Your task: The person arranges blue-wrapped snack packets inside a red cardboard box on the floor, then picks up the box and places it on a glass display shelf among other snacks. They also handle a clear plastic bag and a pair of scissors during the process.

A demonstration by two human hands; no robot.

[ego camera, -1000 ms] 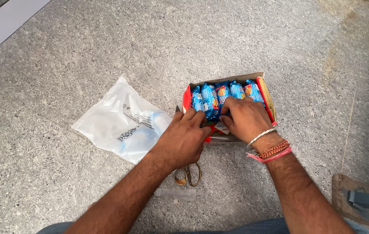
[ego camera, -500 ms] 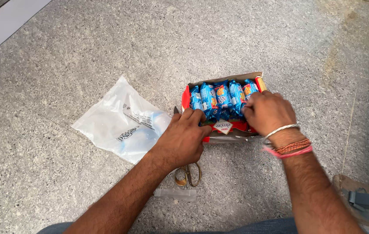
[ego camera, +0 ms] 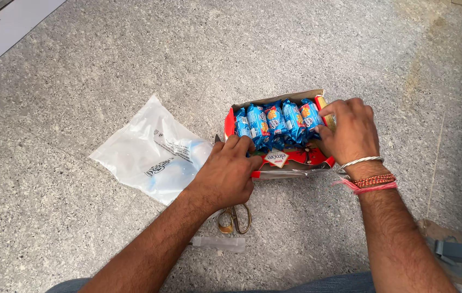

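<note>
Since a second ago your right hand (ego camera: 350, 130) has slid from the middle of the row to the right end of the box, while your left hand (ego camera: 228, 173) has stayed at the near-left corner. Nearest you, gold-handled scissors (ego camera: 235, 220) lie on the grey speckled floor (ego camera: 79, 65), half covered by your left wrist, with a small clear plastic strip (ego camera: 219, 243) beside them. Just beyond, the red cardboard box (ego camera: 288, 158) sits open on the floor, holding a row of blue snack packets (ego camera: 277, 122) standing side by side. Your left hand is curled over the box's front edge, fingers pressing on it. Your right hand is cupped around the right end packet and box wall; its fingertips are hidden, so you cannot tell how tightly it grips. A clear plastic bag (ego camera: 149, 149) lies flat left of the box, partly under your left hand. At the right edge, a brown and grey object (ego camera: 453, 252) is cut off.
</note>
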